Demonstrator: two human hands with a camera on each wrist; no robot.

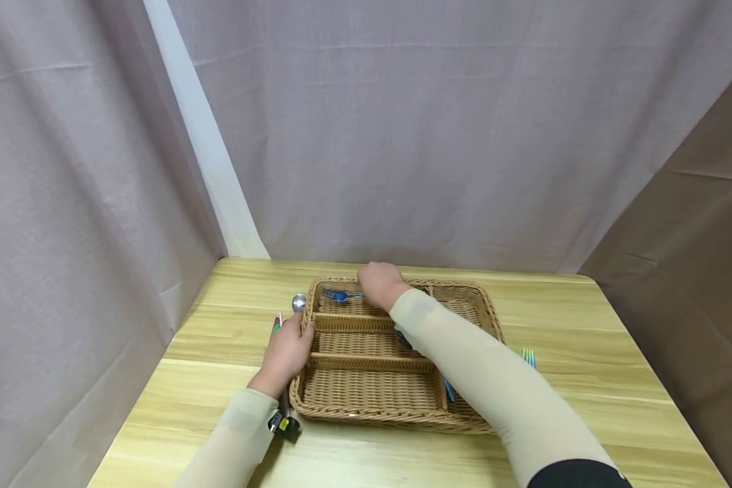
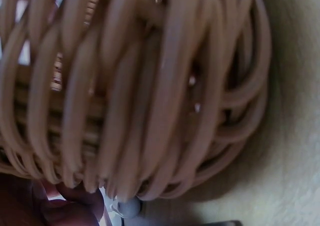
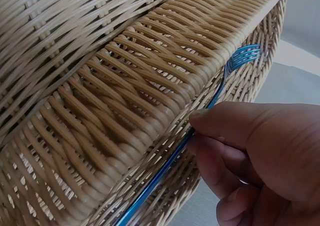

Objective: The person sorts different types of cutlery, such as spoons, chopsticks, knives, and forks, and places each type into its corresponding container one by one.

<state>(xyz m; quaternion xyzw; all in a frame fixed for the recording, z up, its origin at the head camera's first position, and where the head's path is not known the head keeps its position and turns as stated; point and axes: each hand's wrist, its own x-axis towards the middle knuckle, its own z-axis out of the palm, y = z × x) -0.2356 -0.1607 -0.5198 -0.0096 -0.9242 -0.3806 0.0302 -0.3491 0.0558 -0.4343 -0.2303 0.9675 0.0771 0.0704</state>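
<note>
A wicker basket [image 1: 366, 415] with several compartments stands on the table. In its far-left compartment lies a blue fork [image 3: 160, 173], tines toward the left. My right hand [image 1: 381, 283] pinches the fork's handle between thumb and fingers, seen closely in the right wrist view [image 3: 260, 156]. My left hand [image 1: 288, 349] holds the basket's left side, thumb at the rim. The left wrist view shows the basket's woven side [image 2: 125, 85] very close, with part of the fingers [image 2: 75, 206] at the lower left. Some fingers are hidden.
A spoon [image 1: 299, 302] lies beyond the left hand, left of the basket. Thin utensils lie partly under that hand. Another blue utensil [image 1: 449, 390] is in the basket's right compartment. Fork tines [image 1: 529, 357] show right of the basket. Curtains surround the table.
</note>
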